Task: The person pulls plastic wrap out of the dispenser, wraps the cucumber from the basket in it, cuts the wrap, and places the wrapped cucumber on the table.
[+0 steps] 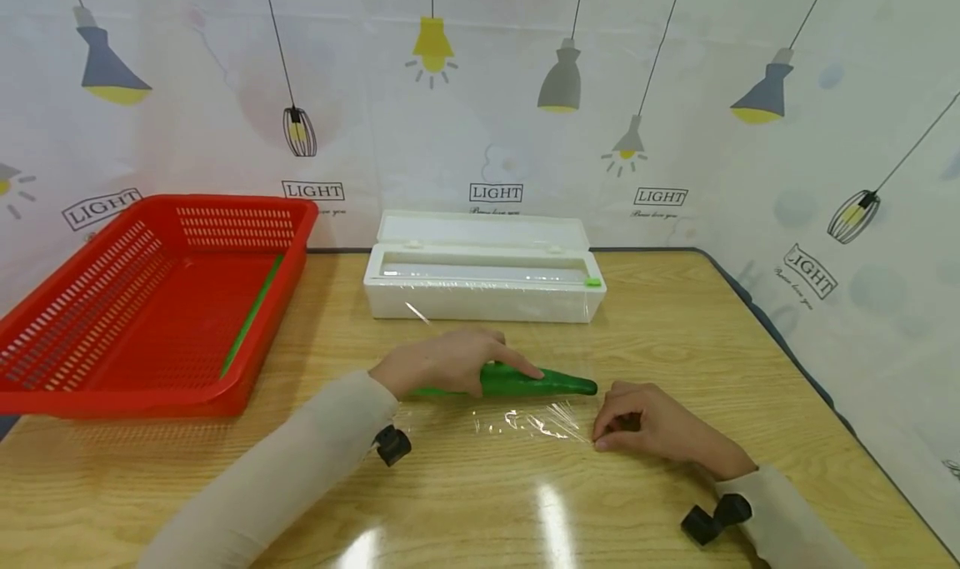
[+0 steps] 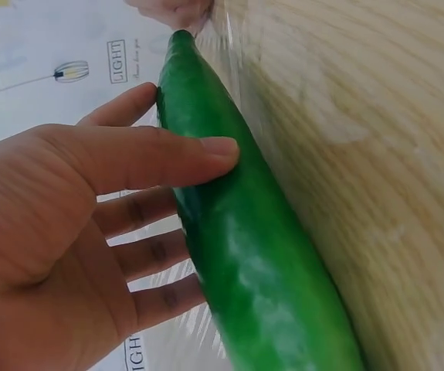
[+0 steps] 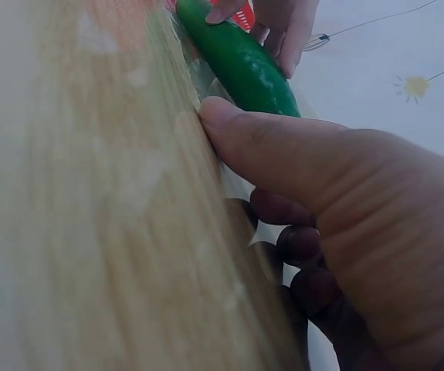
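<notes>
A green cucumber (image 1: 547, 382) lies on a sheet of clear cling film (image 1: 534, 423) spread on the wooden table (image 1: 675, 319). My left hand (image 1: 450, 359) rests on the cucumber's left half. In the left wrist view its thumb lies across the cucumber (image 2: 260, 270) and its straight fingers (image 2: 140, 255) reach behind it. My right hand (image 1: 652, 427) sits just right of the cucumber's tip, fingers curled, and pinches the film's near right edge. The right wrist view shows its thumb (image 3: 268, 147) down on the film (image 3: 235, 184) beside the cucumber (image 3: 241, 66).
A white cling film dispenser box (image 1: 483, 282) stands open behind the cucumber, film running from it toward me. A red slotted basket (image 1: 150, 302) at the left holds a long green item (image 1: 251, 315). A papered wall rings the table; the right edge lies near.
</notes>
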Action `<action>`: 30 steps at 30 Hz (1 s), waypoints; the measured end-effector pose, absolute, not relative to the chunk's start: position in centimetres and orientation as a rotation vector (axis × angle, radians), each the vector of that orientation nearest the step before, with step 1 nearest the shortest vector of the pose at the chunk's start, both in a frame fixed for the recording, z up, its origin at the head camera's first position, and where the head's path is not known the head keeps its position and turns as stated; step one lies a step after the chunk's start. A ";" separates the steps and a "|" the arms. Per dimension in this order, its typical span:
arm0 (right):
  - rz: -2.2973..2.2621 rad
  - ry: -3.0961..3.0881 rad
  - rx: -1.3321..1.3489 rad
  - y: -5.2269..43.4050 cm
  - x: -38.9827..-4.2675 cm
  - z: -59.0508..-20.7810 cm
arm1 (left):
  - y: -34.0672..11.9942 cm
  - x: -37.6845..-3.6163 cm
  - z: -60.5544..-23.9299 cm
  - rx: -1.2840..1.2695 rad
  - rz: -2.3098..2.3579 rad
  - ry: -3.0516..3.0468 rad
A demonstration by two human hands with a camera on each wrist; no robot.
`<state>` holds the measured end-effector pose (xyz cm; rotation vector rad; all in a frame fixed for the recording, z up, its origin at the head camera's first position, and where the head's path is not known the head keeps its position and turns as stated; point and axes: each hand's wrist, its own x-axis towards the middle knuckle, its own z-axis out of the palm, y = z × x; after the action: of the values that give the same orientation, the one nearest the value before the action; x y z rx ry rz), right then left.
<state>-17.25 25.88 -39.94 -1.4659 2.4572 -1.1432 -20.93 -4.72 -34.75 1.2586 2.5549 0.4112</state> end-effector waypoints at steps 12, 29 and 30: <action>-1.150 2.450 -1.437 26.1 -17.3 -40.3 | -5.1 -21.0 -35.5 1.206 0.431 2.568; -1.193 2.424 -1.495 26.0 -17.4 -40.2 | -9.3 -20.3 -36.3 1.148 0.750 2.643; -1.195 2.421 -1.496 26.0 -17.4 -40.2 | -9.7 -20.0 -36.3 1.150 0.792 2.665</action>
<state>-17.38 26.01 -40.24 -1.4959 2.4206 -1.1953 -20.00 -9.71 -36.34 1.1504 2.6654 0.7917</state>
